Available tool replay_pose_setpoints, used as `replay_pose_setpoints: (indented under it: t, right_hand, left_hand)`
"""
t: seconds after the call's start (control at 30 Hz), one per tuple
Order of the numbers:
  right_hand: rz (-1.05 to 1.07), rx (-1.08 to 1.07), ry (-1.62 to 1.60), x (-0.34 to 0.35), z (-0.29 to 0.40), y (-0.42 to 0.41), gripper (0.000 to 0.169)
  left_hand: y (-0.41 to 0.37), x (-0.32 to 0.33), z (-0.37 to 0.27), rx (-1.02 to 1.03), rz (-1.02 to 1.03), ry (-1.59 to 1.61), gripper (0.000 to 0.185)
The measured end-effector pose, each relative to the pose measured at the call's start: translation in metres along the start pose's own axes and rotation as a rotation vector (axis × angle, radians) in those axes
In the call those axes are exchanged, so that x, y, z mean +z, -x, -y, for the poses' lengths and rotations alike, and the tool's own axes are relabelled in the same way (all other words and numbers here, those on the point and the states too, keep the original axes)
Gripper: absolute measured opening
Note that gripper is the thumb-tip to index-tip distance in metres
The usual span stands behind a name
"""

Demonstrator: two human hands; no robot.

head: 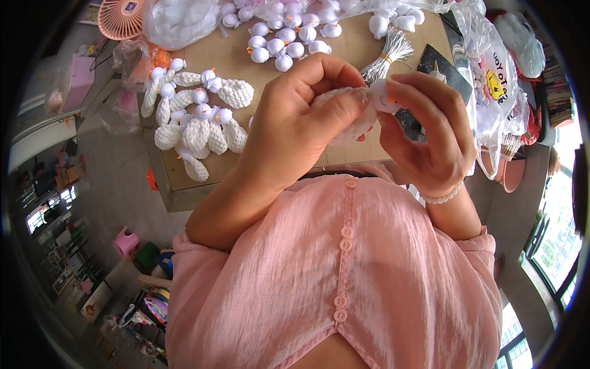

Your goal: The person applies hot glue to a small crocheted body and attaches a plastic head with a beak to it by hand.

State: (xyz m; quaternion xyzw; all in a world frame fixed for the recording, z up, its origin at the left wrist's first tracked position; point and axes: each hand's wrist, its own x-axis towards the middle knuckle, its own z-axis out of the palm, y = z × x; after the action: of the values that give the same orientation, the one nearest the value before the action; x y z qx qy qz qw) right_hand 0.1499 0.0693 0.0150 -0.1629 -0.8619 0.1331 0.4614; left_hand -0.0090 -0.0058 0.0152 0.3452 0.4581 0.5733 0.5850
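My left hand [295, 115] grips a white crocheted piece [348, 133], mostly hidden behind the thumb and fingers. A bit of red shows at its lower edge. Between the fingertips of my right hand [435, 124] is a small white doll head [381, 98] with an orange nose and a drawn smile. The head sits right against the crocheted piece; whether they are joined cannot be told. To the left on the table lies a pile of white crocheted dolls [196, 131] with similar heads. Several loose white heads [276, 47] lie beyond my hands.
A tied bundle of silvery cords [389, 53] lies at the table's [272, 92] far right, near a dark board [435, 60] with a pointed-tip bottle [437, 73]. Plastic bags [182, 23] crowd the back. A printed carrier bag [493, 83] hangs at right. A pink fan [120, 17] stands far left.
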Motion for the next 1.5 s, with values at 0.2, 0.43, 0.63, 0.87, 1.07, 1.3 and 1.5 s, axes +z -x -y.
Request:
replay_pose_setpoints:
  t: [0.2, 0.43, 0.63, 0.87, 1.07, 1.3, 1.5]
  right_hand:
    - [0.115, 0.078, -0.095, -0.007, -0.003, -0.004, 0.035]
    - [-0.101, 0.450, -0.502, 0.005, 0.003, 0.003, 0.043]
    - [0.046, 0.408, -0.423, 0.002, -0.006, 0.003, 0.041]
    - [0.042, 0.548, -0.690, 0.003, -0.006, 0.008, 0.036]
    - [0.061, 0.616, -0.811, 0.003, -0.006, 0.010, 0.035]
    - [0.096, 0.512, -0.842, -0.001, -0.011, 0.011, 0.036]
    - [0.052, 0.644, -0.939, -0.001, -0.001, 0.009, 0.038]
  left_hand:
    - [-0.001, 0.000, 0.002, 0.012, -0.023, 0.088, 0.019]
    - [-0.001, 0.007, 0.003, -0.008, -0.064, 0.203, 0.019]
    - [0.001, 0.008, 0.006, 0.050, -0.052, 0.168, 0.019]
    - [0.002, 0.005, 0.005, -0.004, -0.002, 0.158, 0.025]
    - [0.004, 0.006, 0.009, 0.013, -0.024, 0.136, 0.029]
    - [0.002, -0.004, -0.004, -0.180, 0.044, 0.282, 0.034]
    - [0.008, 0.001, 0.011, 0.313, -0.143, -0.334, 0.041]
